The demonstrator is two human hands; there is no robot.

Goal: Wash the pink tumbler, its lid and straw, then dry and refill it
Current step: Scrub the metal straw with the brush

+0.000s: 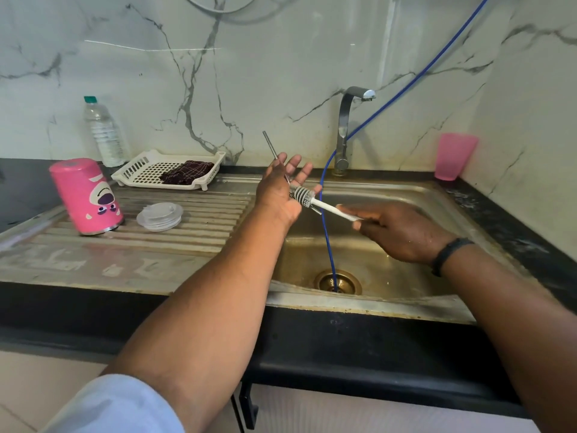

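Observation:
The pink tumbler [86,196] stands upside down on the steel drainboard at the left. Its clear lid [160,216] lies flat beside it. Over the sink's left rim, my left hand [281,190] holds the thin metal straw [269,145], which sticks up and left past my spread fingers. My right hand [396,231] grips the white handle of a small bristle brush [304,196], whose bristled head rests against my left palm at the straw.
A steel sink basin [390,195] with a brass drain [337,281] lies below my hands. A blue hose [327,245] runs down into the drain. Behind stand the tap [345,126], a pink cup [454,156], a water bottle [101,131] and a white tray [146,167] holding a dark cloth [185,171].

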